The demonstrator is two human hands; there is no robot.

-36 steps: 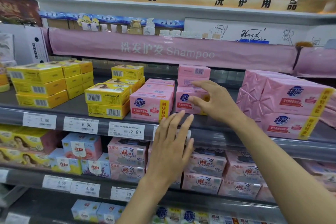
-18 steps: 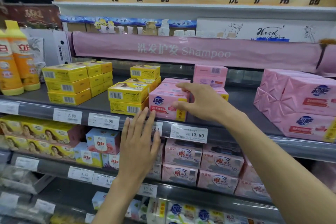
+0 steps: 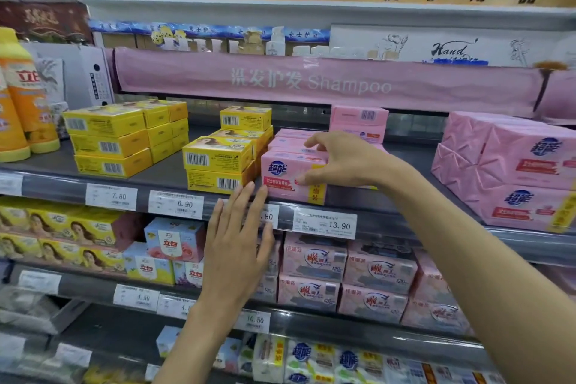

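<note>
A pink soap pack stands at the front edge of the middle shelf, with more pink packs lined up behind it. My right hand grips this front pack, thumb on its front face and fingers curled over its top. My left hand is held flat with straight fingers just below, in front of the shelf's price rail, its fingertips reaching the pack's lower left corner. Whether they touch it is unclear.
Yellow soap boxes stack directly left of the pink pack, more yellow boxes farther left. Large pink wrapped bundles fill the right. Orange bottles stand at far left. Price tags line the rail; lower shelves hold more soap.
My right hand moved left from the rear pink packs onto the front pack and now grips it. My left hand rose slightly toward the pack. The view shifted left.
</note>
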